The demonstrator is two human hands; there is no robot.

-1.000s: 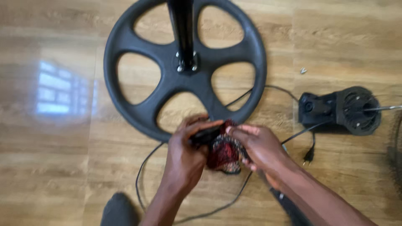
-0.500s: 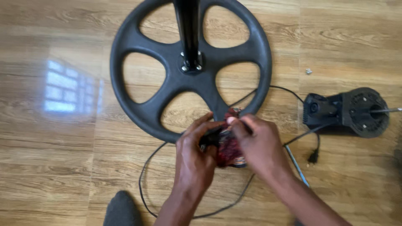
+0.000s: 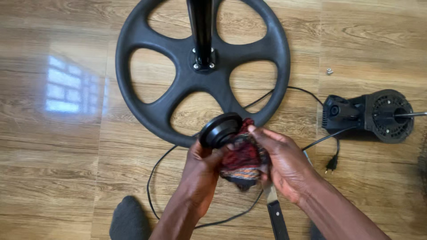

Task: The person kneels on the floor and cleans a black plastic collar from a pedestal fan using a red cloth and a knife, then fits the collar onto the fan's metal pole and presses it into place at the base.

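Just hands (image 3: 240,166) beside base rim (image 3: 147,120)

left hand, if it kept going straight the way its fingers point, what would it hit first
The left hand points up the picture, holding a round black part. Straight on, it would likely first meet the rim of the black round fan base on the floor, though depth is unclear since the hand may be above it.

floor (image 3: 66,186): glossy wood | base (image 3: 133,89): matt plastic | rag (image 3: 242,155): woven cloth
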